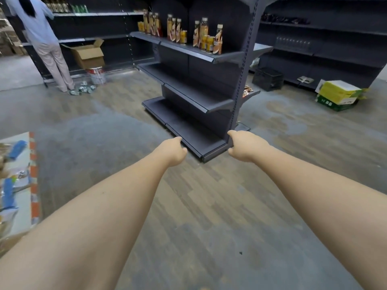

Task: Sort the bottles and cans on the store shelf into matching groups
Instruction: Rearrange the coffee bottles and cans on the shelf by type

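Note:
A dark grey store shelf unit [188, 51] stands ahead of me. On its upper board stand mixed orange-labelled bottles [202, 30] with white caps and yellow cans [209, 43], spread in loose clusters along the board. The two lower boards hold nothing. My left hand [174, 150] and my right hand [244, 146] reach forward low, near the unit's base, well below the drinks. Both hands have curled fingers and hold nothing.
A person [41, 38] stands at the far-left wall shelf beside an open cardboard box [89, 54], a bucket and cans on the floor [83, 90]. A black crate [268, 78] and a yellow-green carton [339, 95] lie at right. A cluttered surface [18, 181] sits at my left.

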